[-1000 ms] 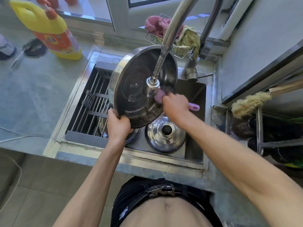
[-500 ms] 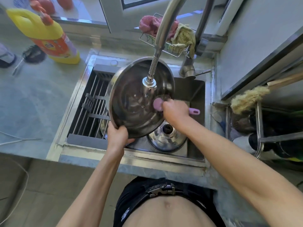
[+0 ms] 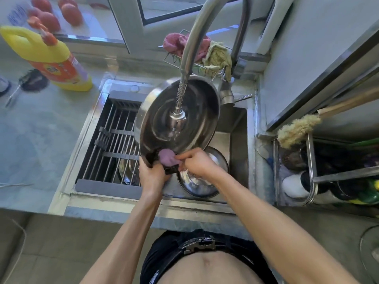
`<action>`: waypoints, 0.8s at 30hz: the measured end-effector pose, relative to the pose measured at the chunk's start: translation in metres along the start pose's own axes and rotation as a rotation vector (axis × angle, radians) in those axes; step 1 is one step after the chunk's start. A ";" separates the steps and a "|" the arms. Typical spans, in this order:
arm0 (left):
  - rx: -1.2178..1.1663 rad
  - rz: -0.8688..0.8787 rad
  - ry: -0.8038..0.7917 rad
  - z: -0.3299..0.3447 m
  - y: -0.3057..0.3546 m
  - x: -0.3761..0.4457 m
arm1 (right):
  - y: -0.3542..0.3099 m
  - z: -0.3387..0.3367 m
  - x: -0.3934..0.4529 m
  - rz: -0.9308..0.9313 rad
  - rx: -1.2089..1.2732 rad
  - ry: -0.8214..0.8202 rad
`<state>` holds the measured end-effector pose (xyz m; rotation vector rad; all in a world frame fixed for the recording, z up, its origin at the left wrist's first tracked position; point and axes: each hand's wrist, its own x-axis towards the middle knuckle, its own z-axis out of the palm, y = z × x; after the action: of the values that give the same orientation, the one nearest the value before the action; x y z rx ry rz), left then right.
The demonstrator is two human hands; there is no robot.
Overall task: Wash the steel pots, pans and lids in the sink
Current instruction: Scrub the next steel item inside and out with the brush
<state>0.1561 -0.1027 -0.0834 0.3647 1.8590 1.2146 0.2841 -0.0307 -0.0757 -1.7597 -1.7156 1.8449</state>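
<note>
The near rim of the steel pan (image 3: pixel 180 117) is gripped by the left hand (image 3: pixel 152 173); a pink brush (image 3: pixel 167 157) is pinched by the right hand (image 3: pixel 198 162) against that rim. The pan is held tilted over the sink (image 3: pixel 239 140), under the faucet (image 3: pixel 178 115). Scrubbing is best carried round the whole rim under the water. One lid (image 3: pixel 202 181) and at least one more vessel under the rack (image 3: pixel 114 140) are counted

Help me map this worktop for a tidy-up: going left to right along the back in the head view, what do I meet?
Yellow detergent bottle → pink cloth → yellow-green cloth → bristle brush.
</note>
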 end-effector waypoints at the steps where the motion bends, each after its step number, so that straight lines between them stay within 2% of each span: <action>1: -0.003 -0.008 0.000 0.000 0.000 0.001 | 0.000 -0.003 0.003 -0.031 -0.104 0.047; 6: 0.034 -0.030 -0.017 -0.006 0.005 -0.005 | -0.006 -0.044 0.020 -0.146 -1.004 0.360; 8: 0.128 -0.027 -0.049 -0.010 0.008 -0.006 | -0.009 -0.059 0.023 -0.222 -1.238 0.441; 10: 0.169 -0.036 -0.063 -0.014 0.012 -0.003 | -0.006 -0.067 0.025 -0.253 -1.336 0.519; 12: 0.209 -0.046 -0.042 -0.017 0.013 0.005 | -0.002 -0.061 0.023 -0.223 -1.279 0.500; 17: 0.258 -0.019 -0.043 -0.019 0.024 0.009 | 0.027 -0.020 0.016 -0.235 -0.869 0.159; 19: 0.286 -0.028 -0.068 -0.025 0.035 0.006 | 0.035 -0.020 0.014 -0.275 -0.714 0.217; 24: 0.379 -0.128 -0.123 -0.055 0.072 0.017 | 0.048 -0.038 0.002 -0.250 -0.382 0.546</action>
<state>0.0882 -0.0901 -0.0220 0.5064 1.9692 0.7346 0.3394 -0.0238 -0.1003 -1.8268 -2.0027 0.8652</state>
